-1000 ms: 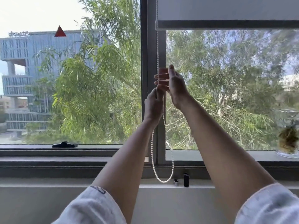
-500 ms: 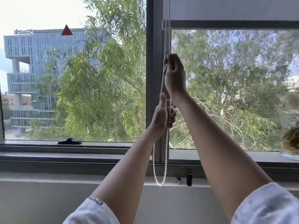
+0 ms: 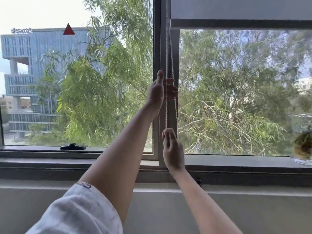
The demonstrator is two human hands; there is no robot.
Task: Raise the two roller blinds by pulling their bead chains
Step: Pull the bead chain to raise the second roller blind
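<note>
A white bead chain (image 3: pixel 166 112) hangs in two strands along the dark window post. My left hand (image 3: pixel 157 92) is raised on it, thumb up and fingers curled round the strands. Lower down, my right hand (image 3: pixel 172 149) pinches one strand just above the sill. The grey roller blind (image 3: pixel 236 9) covers only the top of the right pane; its dark bottom bar (image 3: pixel 236 24) sits high up. No blind shows over the left pane. The chain's lower loop is hidden behind my right arm.
A black window latch (image 3: pixel 72 147) lies on the left sill. A glass vase with a plant (image 3: pixel 303 149) stands on the sill at the far right. A small black clip (image 3: pixel 198 180) sits on the ledge (image 3: pixel 50 183) under the post. Trees and a building lie outside.
My right hand has dropped from high on the chain to just above the sill, keeping hold of it. My left hand has gone up from below to a higher place on the chain.
</note>
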